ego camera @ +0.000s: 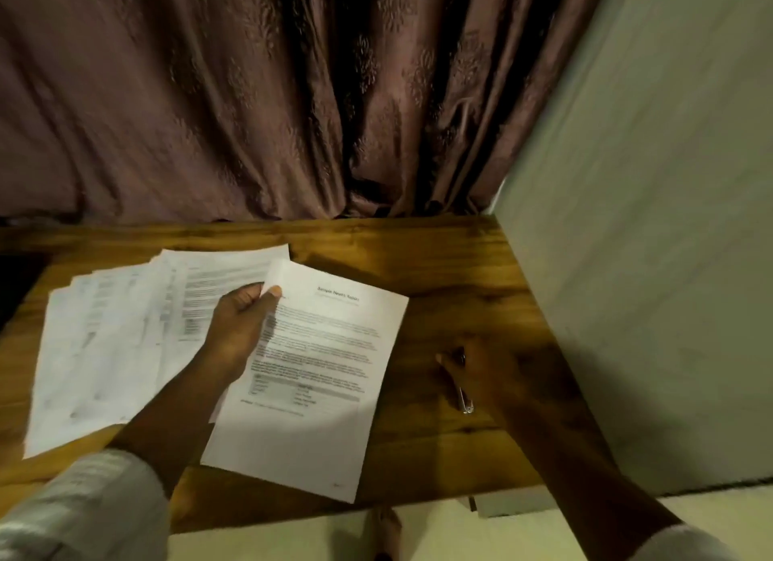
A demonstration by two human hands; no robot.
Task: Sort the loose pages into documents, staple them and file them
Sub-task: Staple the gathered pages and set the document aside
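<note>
My left hand pinches the top left corner of a printed document with a centred title, which lies tilted near the table's front edge. Left of it, several loose printed pages lie fanned out on the wooden table. My right hand sits on the table to the right of the document, its fingers curled round a small metal stapler whose shiny end sticks out below the hand.
A brown patterned curtain hangs behind the table. A pale wall borders the table's right side. Below the front edge I see the light floor and a foot.
</note>
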